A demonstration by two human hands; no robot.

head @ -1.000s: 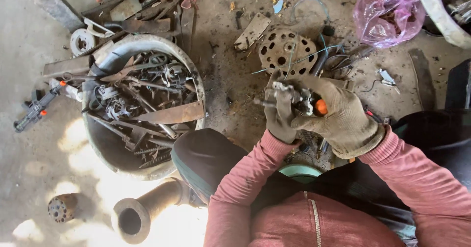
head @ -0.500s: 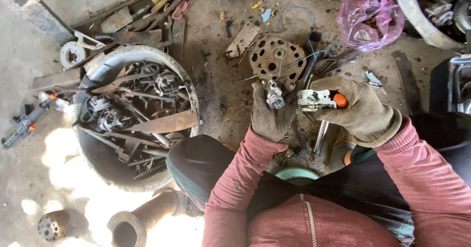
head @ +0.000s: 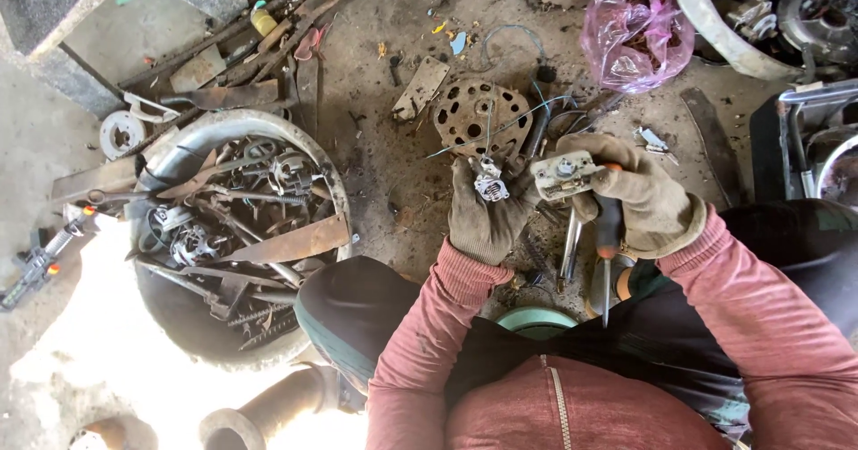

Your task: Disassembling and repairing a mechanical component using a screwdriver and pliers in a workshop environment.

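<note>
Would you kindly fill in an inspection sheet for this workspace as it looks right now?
Surface: dirty concrete floor, strewn with scrap.
Job's things: small metal part in the left hand; pale boxy metal piece and a screwdriver in the right hand.
Clutter: round tub full of rusty metal scrap; perforated round plate; pink plastic bag; pipe at the bottom left.
Hands: both gloved, both gripping.
Cables: thin wires across the perforated plate.
Surroundings: concrete block at the top left; metal parts at the top right.
</note>
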